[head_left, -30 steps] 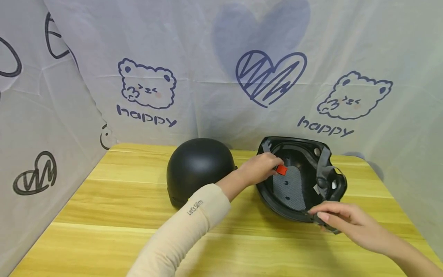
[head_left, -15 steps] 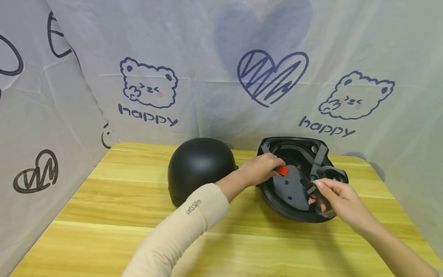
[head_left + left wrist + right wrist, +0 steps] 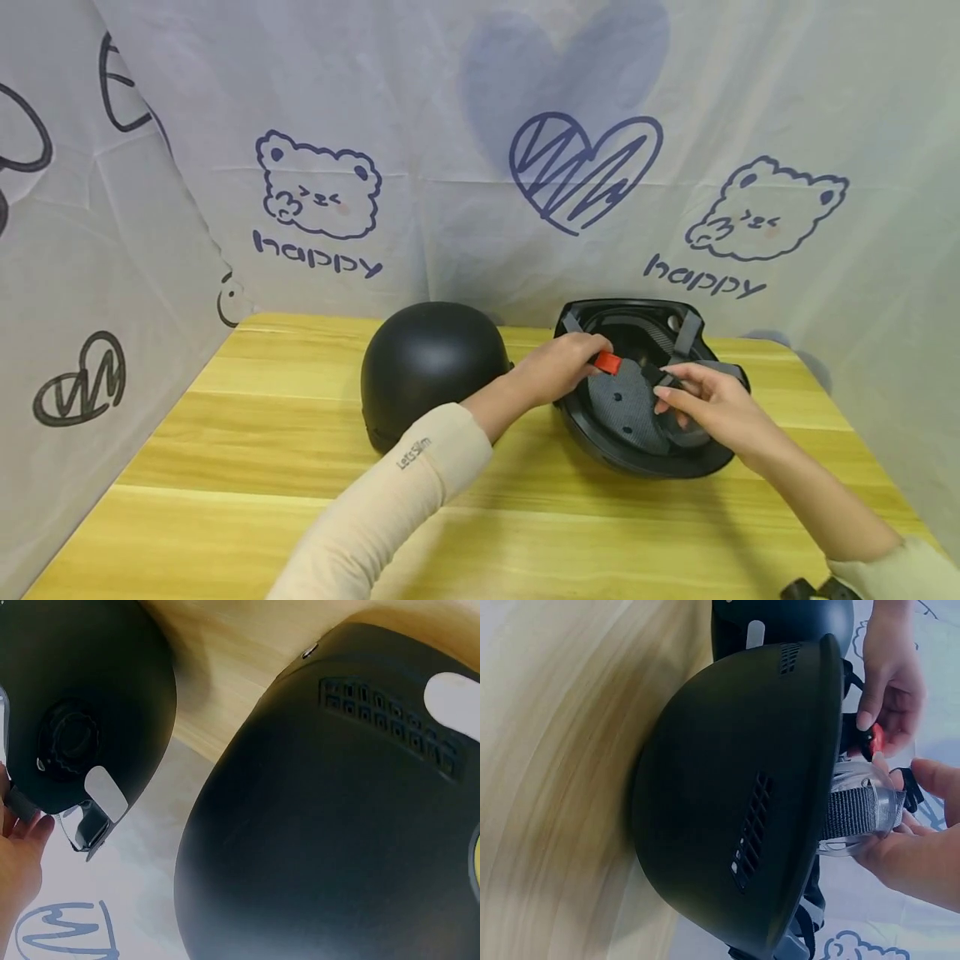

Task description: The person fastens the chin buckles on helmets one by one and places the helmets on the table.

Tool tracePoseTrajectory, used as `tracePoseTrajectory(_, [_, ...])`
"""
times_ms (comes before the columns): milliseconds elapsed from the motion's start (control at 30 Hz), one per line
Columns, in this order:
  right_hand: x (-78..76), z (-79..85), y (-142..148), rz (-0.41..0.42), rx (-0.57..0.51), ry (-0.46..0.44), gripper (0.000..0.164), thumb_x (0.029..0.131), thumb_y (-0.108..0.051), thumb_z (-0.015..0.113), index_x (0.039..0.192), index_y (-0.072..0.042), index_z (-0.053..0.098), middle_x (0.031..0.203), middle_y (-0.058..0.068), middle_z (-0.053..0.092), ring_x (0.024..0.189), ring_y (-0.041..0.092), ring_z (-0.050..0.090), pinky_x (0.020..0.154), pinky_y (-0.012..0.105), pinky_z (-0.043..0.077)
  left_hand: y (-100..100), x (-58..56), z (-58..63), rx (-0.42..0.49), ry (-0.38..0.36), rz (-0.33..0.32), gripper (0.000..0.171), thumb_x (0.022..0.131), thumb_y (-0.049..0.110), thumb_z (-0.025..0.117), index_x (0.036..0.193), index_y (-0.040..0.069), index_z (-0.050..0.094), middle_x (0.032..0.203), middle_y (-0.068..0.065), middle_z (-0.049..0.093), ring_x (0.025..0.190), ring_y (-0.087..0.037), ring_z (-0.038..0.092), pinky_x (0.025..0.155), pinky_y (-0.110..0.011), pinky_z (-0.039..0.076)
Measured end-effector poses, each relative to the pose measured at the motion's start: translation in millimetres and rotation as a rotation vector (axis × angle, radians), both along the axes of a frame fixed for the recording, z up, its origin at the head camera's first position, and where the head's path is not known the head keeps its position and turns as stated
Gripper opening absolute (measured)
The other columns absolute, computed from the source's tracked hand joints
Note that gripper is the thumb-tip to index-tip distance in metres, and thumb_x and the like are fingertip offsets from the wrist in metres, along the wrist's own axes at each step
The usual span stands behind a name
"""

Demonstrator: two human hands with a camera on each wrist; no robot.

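An upturned black helmet (image 3: 645,467) lies with its grey-padded inside facing up. Over its opening, my left hand (image 3: 564,364) pinches a red strap buckle (image 3: 609,362). Close on the right, my right hand (image 3: 708,406) holds a black buckle (image 3: 658,377) between thumb and fingers, a small gap away from the red one. In the right wrist view, a grey webbing strap (image 3: 851,812) with a clear plastic piece (image 3: 887,808) runs from the helmet rim to the right fingers. The palm side of my left hand is hidden in the head view.
A second black helmet (image 3: 435,367), dome up, stands just left, beneath the left forearm. Both are on a yellow wood-grain table (image 3: 225,467). A white printed cloth (image 3: 450,242) hangs behind the back edge. A dark object (image 3: 819,590) pokes in at the lower right.
My right hand has lifted the black buckle and strap from the helmet's near rim, up and leftward toward the red buckle. My left hand has stayed nearly still.
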State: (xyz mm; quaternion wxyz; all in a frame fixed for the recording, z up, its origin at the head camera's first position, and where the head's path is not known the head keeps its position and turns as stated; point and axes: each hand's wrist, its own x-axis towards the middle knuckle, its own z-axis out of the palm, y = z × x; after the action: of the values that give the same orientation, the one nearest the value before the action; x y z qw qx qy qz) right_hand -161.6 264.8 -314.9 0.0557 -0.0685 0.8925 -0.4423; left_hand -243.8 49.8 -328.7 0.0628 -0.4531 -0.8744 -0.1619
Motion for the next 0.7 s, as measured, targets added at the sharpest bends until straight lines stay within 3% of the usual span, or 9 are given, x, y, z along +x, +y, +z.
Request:
tracePoseTrajectory(100, [-3.2,-1.6,-2,0.007,0.011,0.028,0.045,0.095,-0.026,0.052,0.128,0.003,0.040,0.086,0.001,0.068,0.062,0.009,0.052,0.057,0.024,0.043,-1,0.0,-0.6,0.029,-0.009,0.002,0.028,0.091,0.012,0.058,0.119,0.008,0.054,0.112,-0.005,0.063,0.101,-0.015,0.060,0.087,-0.023,0.048])
tracePoseTrajectory(300, [-7.2,-5.5,-4,-0.008,0.011,0.099,0.035,0.094,-0.020,0.055,0.117,0.004,0.042,0.094,0.014,0.070,0.058,0.011,0.053,0.059,0.024,0.049,-2,0.9,-1.1,0.054,-0.063,0.012,0.028,0.092,0.014,0.057,0.119,0.008,0.055,0.115,-0.005,0.063,0.103,-0.015,0.060,0.088,-0.022,0.048])
tracePoseTrajectory(533, [-10.2,-9.7,-5,-0.094,0.065,0.087,0.042,0.092,-0.025,0.058,0.121,0.005,0.051,0.077,-0.002,0.061,0.062,0.006,0.057,0.059,0.023,0.049,-5,1.7,-7.6,0.109,-0.066,0.022,0.029,0.091,0.016,0.057,0.119,0.007,0.057,0.119,-0.006,0.059,0.108,-0.015,0.057,0.091,-0.021,0.047])
tracePoseTrajectory(700, [-12.6,-14.1,-6,-0.107,0.056,0.093,0.043,0.092,-0.025,0.058,0.125,0.003,0.052,0.080,0.001,0.061,0.065,0.006,0.057,0.059,0.024,0.049,-7,1.8,-12.3,0.156,-0.052,0.017,0.028,0.091,0.016,0.058,0.118,0.007,0.058,0.116,-0.006,0.058,0.102,-0.015,0.057,0.087,-0.021,0.048])
